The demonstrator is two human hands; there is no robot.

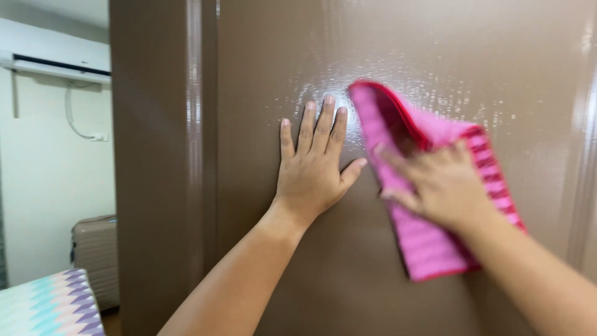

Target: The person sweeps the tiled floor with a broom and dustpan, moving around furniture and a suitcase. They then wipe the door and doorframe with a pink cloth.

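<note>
Was a glossy brown door panel (398, 50), upright and filling most of the head view, speckled with wet droplets across the upper middle. Left hand (314, 165) lay flat against it, fingers spread apart and pointing up, gripping nothing, just pressed on the panel. Right hand (438, 180) was blurred, fingers splayed over a pink ribbed microfibre cloth with red edging (429, 246) and pressing it onto the door rather than pinching it; couldn't tell more about the grip through the blur.

Key relation: cloth sat just right of the left hand, near its thumb but apart from it, directly under the right hand, so clearly nearer the right. Long axis of the cloth ran at a slant, from a folded peak up near the left fingertips down to a hanging corner lower right. Droplets lay above and to the right of the cloth.

Off to the left, past the door edge: white wall air conditioner (59, 65) up high, beige ribbed hard-shell suitcase (96, 249) lower down, and a zigzag-patterned pastel cover (46, 305) at the bottom corner. No packages, labels or signs worth mentioning.
</note>
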